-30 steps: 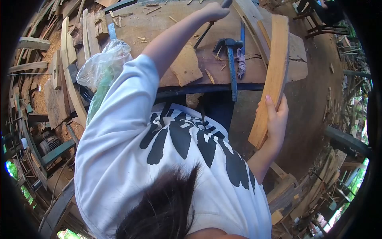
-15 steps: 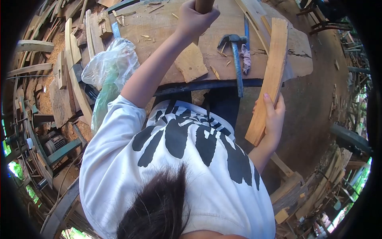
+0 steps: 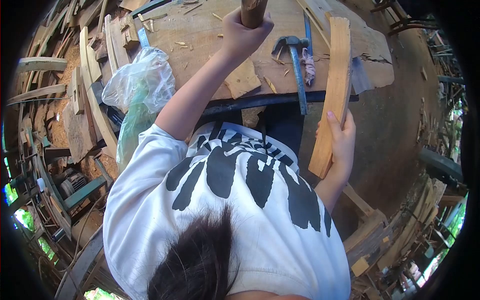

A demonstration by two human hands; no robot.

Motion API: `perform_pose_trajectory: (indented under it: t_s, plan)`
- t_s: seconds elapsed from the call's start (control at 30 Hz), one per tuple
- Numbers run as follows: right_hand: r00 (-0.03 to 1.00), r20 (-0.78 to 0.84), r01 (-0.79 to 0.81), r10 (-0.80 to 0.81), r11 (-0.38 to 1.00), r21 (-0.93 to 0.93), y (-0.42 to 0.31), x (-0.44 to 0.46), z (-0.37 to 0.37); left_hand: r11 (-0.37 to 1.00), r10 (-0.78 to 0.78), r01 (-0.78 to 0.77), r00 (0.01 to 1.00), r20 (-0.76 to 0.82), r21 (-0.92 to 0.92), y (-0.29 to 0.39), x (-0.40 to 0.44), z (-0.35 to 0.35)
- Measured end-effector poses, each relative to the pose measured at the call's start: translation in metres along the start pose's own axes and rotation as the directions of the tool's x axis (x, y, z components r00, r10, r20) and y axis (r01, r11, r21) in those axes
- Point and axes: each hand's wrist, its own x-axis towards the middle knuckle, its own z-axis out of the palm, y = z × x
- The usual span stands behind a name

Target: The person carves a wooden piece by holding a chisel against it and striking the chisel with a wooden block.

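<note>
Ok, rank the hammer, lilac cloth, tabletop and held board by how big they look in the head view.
1. tabletop
2. held board, perhaps enlarged by being nearer the camera
3. hammer
4. lilac cloth

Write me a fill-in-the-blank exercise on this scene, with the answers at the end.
1. The left hand grips a wooden handle.
The right hand holds a curved wooden board with its ____ laid over the upper face.
2. The claw hammer has a shaft coloured ____.
3. In the picture, the clear plastic bag lies to the ____ of the hammer.
4. The white shirt carries ____ markings.

Missing words: thumb; blue; left; black.
</note>
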Motion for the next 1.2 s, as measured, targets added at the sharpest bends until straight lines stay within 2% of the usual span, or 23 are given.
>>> perform_pose_trajectory:
  t_s: [0.17,0.23,0.53,0.63,1.07,1.13,1.2]
  plan:
    - [1.0,0.007,0.0,0.0,1.0,-0.007,-0.002,-0.002,0.001,0.999,0.038,-0.038,0.999,0.001,-0.014,-0.003,-0.002,-0.004]
    - [1.0,0.01,-0.008,0.008,1.0,-0.024,-0.002,-0.003,0.001,0.996,-0.021,0.02,1.0,-0.007,-0.091,-0.003,-0.002,-0.006]
    - [0.999,-0.007,0.043,-0.044,0.994,-0.096,0.007,0.001,0.003,0.994,-0.004,0.0,0.999,-0.036,-0.111,-0.004,0.002,-0.009]
    - [1.0,0.011,0.023,-0.023,0.998,-0.054,0.005,0.0,0.004,0.999,0.008,-0.01,0.999,-0.036,-0.054,-0.002,0.001,-0.011]
    - [1.0,-0.013,0.002,-0.004,0.995,-0.098,0.012,0.0,0.004,0.999,0.006,-0.007,1.0,-0.028,-0.035,0.001,-0.003,-0.008]
    - [1.0,0.01,-0.008,0.009,0.997,-0.075,0.011,-0.001,0.006,0.994,0.105,-0.105,0.994,-0.012,0.003,0.003,-0.003,-0.006]
    - [1.0,0.015,-0.02,0.021,0.997,-0.074,0.007,-0.003,0.008,0.997,0.078,-0.078,0.997,-0.023,-0.01,0.0,-0.004,-0.006]
